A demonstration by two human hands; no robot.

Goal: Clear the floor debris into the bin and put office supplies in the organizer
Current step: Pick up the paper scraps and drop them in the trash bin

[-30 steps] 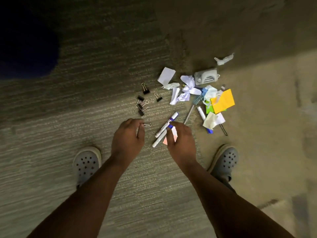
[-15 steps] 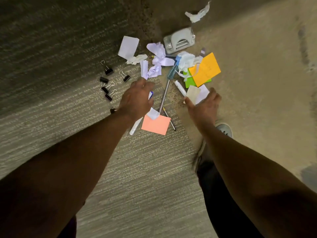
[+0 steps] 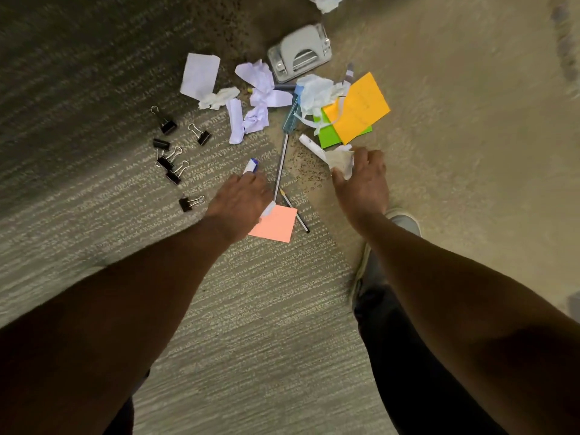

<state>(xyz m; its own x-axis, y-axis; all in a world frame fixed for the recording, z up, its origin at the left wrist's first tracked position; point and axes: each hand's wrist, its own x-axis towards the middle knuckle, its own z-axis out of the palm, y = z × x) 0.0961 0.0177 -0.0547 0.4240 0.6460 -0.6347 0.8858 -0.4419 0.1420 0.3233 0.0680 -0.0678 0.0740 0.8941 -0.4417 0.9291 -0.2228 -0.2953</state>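
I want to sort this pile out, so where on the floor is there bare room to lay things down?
Bare carpet lies near you, below the pink note, between your arms. More lies left of the binder clips, and right of the orange note. It is crowded from the clips across the crumpled papers to the hole punch.

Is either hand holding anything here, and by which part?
The right hand pinches a crumpled paper scrap by its near edge. The left hand covers a white marker; whether it grips it cannot be told.
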